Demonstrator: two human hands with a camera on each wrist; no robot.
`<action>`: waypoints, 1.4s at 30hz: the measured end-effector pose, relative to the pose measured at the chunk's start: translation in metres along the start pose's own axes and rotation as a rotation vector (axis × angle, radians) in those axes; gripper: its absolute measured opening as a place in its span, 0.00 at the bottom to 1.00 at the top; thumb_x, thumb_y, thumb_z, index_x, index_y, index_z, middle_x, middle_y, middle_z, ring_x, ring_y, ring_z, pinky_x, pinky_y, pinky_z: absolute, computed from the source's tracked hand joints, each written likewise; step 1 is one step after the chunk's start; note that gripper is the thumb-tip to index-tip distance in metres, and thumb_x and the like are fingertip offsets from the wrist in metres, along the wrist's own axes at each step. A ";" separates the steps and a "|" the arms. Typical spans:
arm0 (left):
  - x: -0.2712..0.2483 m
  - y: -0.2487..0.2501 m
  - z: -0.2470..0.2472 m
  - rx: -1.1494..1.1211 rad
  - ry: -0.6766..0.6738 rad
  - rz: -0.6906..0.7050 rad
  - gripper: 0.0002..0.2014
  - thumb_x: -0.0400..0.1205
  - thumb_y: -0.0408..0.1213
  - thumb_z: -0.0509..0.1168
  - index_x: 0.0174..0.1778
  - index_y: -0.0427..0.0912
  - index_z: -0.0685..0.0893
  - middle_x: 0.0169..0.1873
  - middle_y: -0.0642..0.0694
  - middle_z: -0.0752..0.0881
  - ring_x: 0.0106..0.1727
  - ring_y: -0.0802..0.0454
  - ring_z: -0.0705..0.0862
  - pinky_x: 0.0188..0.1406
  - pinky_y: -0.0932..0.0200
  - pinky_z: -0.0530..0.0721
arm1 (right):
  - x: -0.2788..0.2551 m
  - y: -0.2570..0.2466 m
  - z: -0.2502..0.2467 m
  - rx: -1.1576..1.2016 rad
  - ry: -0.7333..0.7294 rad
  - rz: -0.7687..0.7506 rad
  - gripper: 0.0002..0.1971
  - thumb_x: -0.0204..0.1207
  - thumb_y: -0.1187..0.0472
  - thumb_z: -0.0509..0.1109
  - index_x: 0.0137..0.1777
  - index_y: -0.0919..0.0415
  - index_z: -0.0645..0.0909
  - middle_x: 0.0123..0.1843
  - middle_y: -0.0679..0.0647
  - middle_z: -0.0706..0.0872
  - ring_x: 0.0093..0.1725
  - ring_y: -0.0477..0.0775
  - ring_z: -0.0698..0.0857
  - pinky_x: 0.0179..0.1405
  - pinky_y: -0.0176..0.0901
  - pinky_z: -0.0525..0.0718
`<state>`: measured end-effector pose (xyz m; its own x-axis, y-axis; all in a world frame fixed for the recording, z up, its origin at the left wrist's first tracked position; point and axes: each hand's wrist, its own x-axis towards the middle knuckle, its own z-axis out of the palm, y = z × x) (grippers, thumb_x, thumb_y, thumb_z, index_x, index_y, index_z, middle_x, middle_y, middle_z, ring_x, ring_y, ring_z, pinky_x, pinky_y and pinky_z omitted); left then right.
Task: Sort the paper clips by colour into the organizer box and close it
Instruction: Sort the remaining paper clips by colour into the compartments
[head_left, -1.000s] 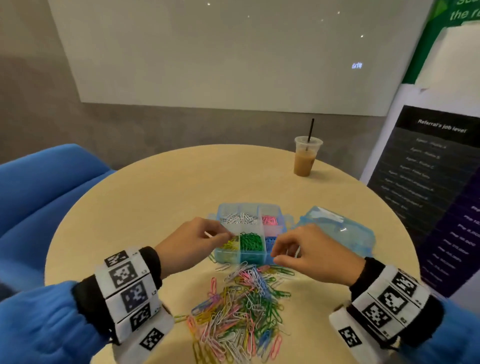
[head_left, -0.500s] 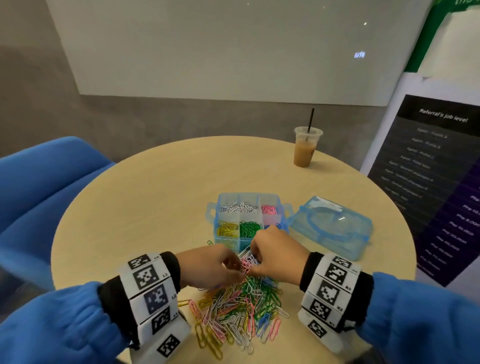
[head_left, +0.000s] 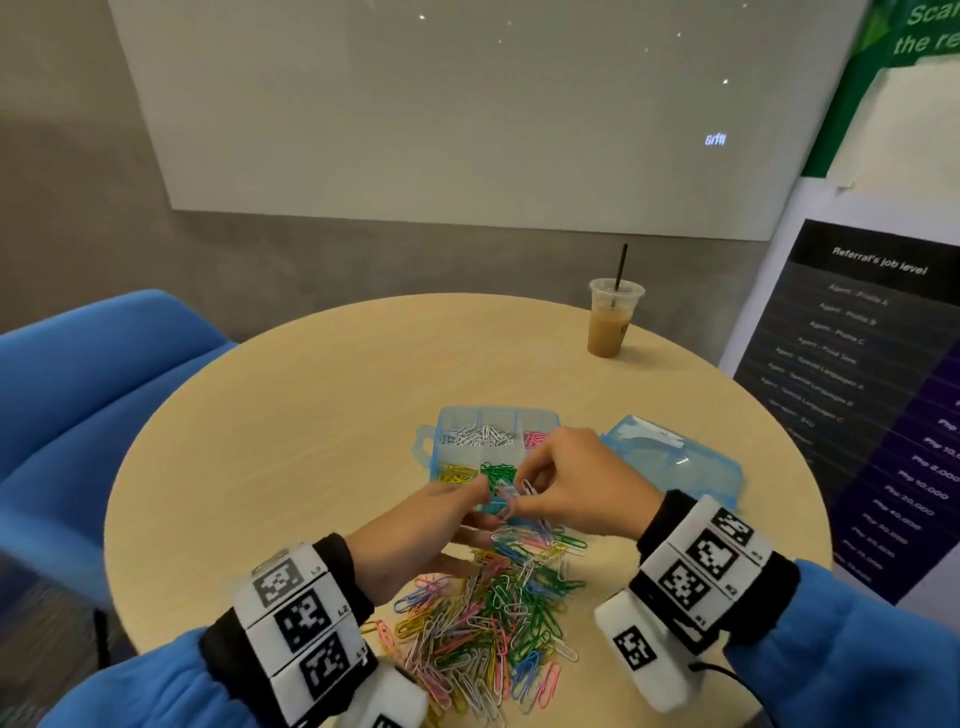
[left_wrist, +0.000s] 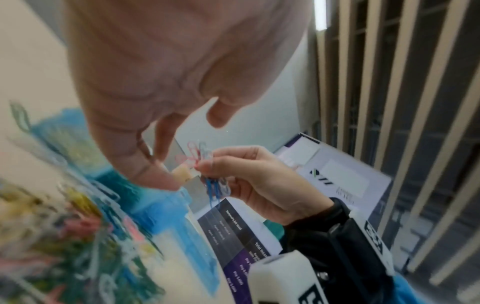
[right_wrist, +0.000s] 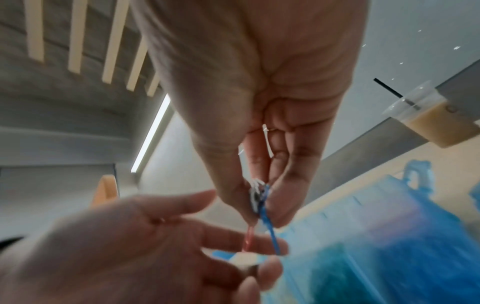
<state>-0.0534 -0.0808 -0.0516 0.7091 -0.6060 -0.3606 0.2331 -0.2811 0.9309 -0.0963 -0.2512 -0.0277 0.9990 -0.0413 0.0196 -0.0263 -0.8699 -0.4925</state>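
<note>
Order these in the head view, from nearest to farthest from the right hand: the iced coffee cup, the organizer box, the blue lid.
1. organizer box, left, touching distance of right hand.
2. blue lid, right, close behind.
3. iced coffee cup, far edge.

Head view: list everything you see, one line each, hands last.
round wooden table: one, tan.
clear blue plastic organizer box: one, open, table centre; white, pink, yellow, green clips inside.
blue plastic lid: one, right of box.
loose paper clips: many, mixed colours, near edge.
plastic cup of iced coffee: one, black straw, far right.
blue chair: one, left.
left hand: reaching towards the held clips.
right hand: pinching a few clips.
</note>
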 end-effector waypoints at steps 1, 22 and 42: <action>0.001 0.001 0.004 -0.098 0.008 -0.026 0.21 0.88 0.52 0.55 0.63 0.39 0.80 0.48 0.42 0.82 0.44 0.51 0.81 0.38 0.57 0.87 | 0.000 -0.002 -0.005 0.013 0.019 -0.002 0.08 0.69 0.60 0.79 0.37 0.65 0.88 0.28 0.52 0.85 0.26 0.41 0.79 0.25 0.30 0.73; 0.003 -0.010 0.015 -1.200 -0.297 -0.123 0.34 0.89 0.50 0.46 0.59 0.19 0.83 0.61 0.26 0.84 0.53 0.33 0.89 0.57 0.35 0.82 | -0.008 -0.026 -0.016 0.116 -0.028 -0.174 0.06 0.71 0.56 0.79 0.47 0.55 0.92 0.39 0.47 0.92 0.39 0.38 0.88 0.41 0.31 0.85; 0.011 -0.017 0.004 -1.194 -0.210 -0.126 0.31 0.90 0.47 0.46 0.65 0.19 0.78 0.49 0.24 0.86 0.46 0.32 0.86 0.48 0.40 0.85 | -0.008 -0.028 -0.005 0.556 -0.099 0.031 0.11 0.73 0.59 0.78 0.43 0.70 0.89 0.31 0.49 0.90 0.29 0.43 0.84 0.25 0.37 0.78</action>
<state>-0.0524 -0.0860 -0.0713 0.5415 -0.7637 -0.3513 0.8363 0.4471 0.3173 -0.1036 -0.2294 -0.0099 0.9975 0.0066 -0.0703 -0.0586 -0.4781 -0.8764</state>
